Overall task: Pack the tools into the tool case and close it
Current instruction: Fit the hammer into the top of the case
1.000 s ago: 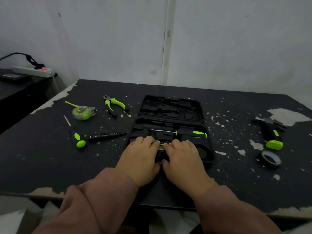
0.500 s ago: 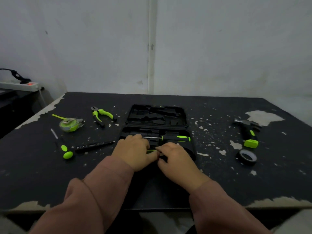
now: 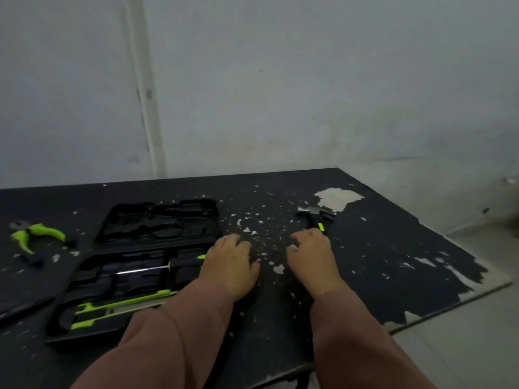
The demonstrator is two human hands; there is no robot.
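Both hands have left the open tool case (image 3: 157, 265) near the table's (image 3: 393, 248) left edge. The right hand (image 3: 311, 256) now curls over the hammer (image 3: 316, 217) handle toward the right edge; whether it grips, I cannot tell. The left hand (image 3: 230, 262) rests loosely curled, empty, beside the case, where the screwdriver (image 3: 157, 268) and knife (image 3: 123, 304) lie.

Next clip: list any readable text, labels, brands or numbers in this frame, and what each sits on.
None can be read.
Tool case: no lettering shows on it.
Utility knife, screwdriver, pliers, hammer: any markings are too blurred and dim to make out.
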